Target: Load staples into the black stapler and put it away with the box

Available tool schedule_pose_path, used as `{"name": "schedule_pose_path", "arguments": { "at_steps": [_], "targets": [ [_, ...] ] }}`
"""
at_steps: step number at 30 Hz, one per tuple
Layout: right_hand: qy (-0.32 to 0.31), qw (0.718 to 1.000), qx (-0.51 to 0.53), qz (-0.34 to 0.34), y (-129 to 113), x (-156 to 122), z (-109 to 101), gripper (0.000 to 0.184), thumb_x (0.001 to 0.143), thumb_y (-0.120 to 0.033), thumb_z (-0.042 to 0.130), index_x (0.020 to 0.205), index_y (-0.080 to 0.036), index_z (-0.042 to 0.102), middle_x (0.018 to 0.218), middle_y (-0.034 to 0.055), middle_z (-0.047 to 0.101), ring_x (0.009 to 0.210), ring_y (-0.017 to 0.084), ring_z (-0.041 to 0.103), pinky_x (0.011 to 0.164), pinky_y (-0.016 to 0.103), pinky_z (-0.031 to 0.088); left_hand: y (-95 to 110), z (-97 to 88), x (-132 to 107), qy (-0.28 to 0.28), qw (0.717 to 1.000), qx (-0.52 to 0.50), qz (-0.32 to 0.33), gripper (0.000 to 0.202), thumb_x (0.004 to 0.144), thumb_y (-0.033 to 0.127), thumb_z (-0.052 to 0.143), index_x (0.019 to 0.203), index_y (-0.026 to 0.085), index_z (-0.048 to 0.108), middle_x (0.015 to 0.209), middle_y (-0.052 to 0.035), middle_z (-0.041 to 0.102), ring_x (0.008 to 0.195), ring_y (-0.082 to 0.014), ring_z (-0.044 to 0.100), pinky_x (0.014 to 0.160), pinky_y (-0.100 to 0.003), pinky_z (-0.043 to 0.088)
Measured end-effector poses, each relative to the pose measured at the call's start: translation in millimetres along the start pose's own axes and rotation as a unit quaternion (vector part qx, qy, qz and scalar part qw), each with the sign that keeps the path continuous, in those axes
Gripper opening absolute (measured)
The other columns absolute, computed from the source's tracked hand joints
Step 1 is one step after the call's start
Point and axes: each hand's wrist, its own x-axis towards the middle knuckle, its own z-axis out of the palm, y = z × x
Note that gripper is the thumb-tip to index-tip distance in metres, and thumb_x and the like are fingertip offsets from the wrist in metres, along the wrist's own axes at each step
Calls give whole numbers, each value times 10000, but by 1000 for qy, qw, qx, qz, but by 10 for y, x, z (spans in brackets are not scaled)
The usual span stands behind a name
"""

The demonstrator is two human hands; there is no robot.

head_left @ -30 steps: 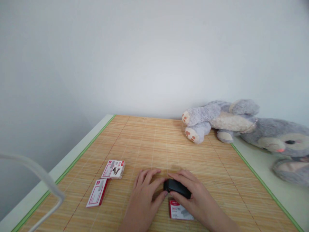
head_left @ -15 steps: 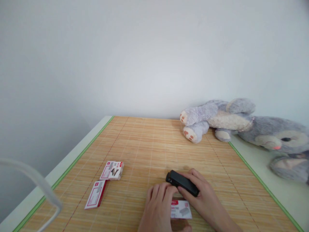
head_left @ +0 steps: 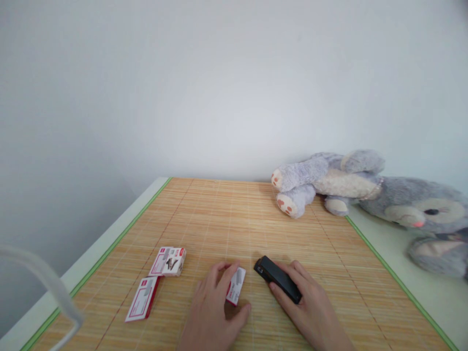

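Fingers of the right hand [head_left: 310, 307] wrap the black stapler [head_left: 280, 279], thumb along its near side; those of the left hand [head_left: 214, 312] bend over the small box [head_left: 237, 288], though whether they pinch it I cannot tell. Beneath is the table [head_left: 405, 273] with its bamboo mat [head_left: 219, 219]; a grey plush toy [head_left: 340, 185] lies at the far right. On the mat, the stapler slants, its far end toward the left hand. Just left of it sits the small box, which half a second ago lay on the stapler's near side; shifted and turned, it leaves the two apart, one at each hand. The left hand lies palm down, thumb spread; the right reaches in from the lower right.
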Motion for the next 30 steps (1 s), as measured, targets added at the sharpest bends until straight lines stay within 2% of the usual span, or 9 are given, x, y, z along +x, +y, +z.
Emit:
{"name": "schedule_pose_path", "arguments": {
  "at_steps": [3, 7, 10, 13, 16, 19, 23, 30],
  "targets": [
    [-2, 1000, -2, 8, 21, -88, 8, 430, 1007, -423, 566, 1419, -307, 602, 1333, 92, 658, 1261, 310, 624, 1072, 485, 520, -42, -139, -11, -63, 997, -36, 15, 829, 751, 260, 755, 1531, 358, 495, 1618, -40, 444, 1452, -318, 467, 1217, -525, 393],
    [3, 999, 9, 36, 75, -278, 13, 554, 916, -416, 678, 1450, -285, 608, 1393, 115, 653, 1347, 365, 577, 1116, 515, 496, -78, -256, 0, -113, 990, -72, 33, 777, 777, 202, 715, 1501, 409, 520, 1557, -4, 518, 1412, -266, 510, 1206, -468, 405],
    [-19, 999, 37, 33, 103, -395, 13, 695, 799, -320, 753, 1474, -270, 597, 1408, 129, 653, 1318, 384, 601, 1074, 507, 531, -39, -249, 22, -120, 990, -66, 25, 825, 746, 274, 804, 1505, 421, 513, 1481, -13, 573, 1342, -284, 548, 1155, -476, 435],
    [-55, 995, 77, 21, 112, -446, 25, 788, 741, -246, 746, 1506, -265, 558, 1340, 127, 692, 1180, 343, 673, 985, 464, 572, 66, -213, 54, -122, 990, -55, 31, 910, 711, 306, 856, 1533, 402, 479, 1416, -26, 616, 1303, -301, 554, 1141, -499, 415],
    [-65, 993, 99, 22, 113, -451, 59, 764, 740, -211, 707, 1488, -253, 558, 1138, 99, 746, 973, 277, 709, 880, 398, 581, 193, -190, 89, -125, 990, -61, 39, 773, 709, 280, 857, 1427, 350, 579, 1255, -11, 681, 1172, -272, 604, 1067, -464, 439],
    [-72, 992, 99, 27, 106, -448, 91, 686, 748, -201, 697, 1424, -252, 598, 984, 58, 735, 869, 246, 690, 829, 365, 566, 292, -162, 97, -126, 989, -59, 42, 635, 657, 270, 891, 1248, 304, 658, 1135, 3, 692, 1065, -256, 616, 979, -434, 448],
    [-61, 993, 95, 35, 79, -459, 94, 612, 734, -192, 724, 1337, -262, 643, 930, 35, 707, 841, 238, 667, 800, 345, 551, 352, -92, 55, -105, 992, -44, 50, 603, 643, 261, 880, 1203, 306, 661, 1184, 0, 669, 1116, -269, 593, 992, -436, 415],
    [-56, 994, 86, 37, 60, -481, 108, 522, 779, -221, 713, 1295, -252, 638, 908, 26, 665, 819, 224, 647, 764, 329, 541, 428, -37, 35, -108, 992, -30, 62, 645, 625, 316, 893, 1231, 343, 672, 1205, -14, 646, 1153, -285, 582, 987, -437, 418]
  ]
}}
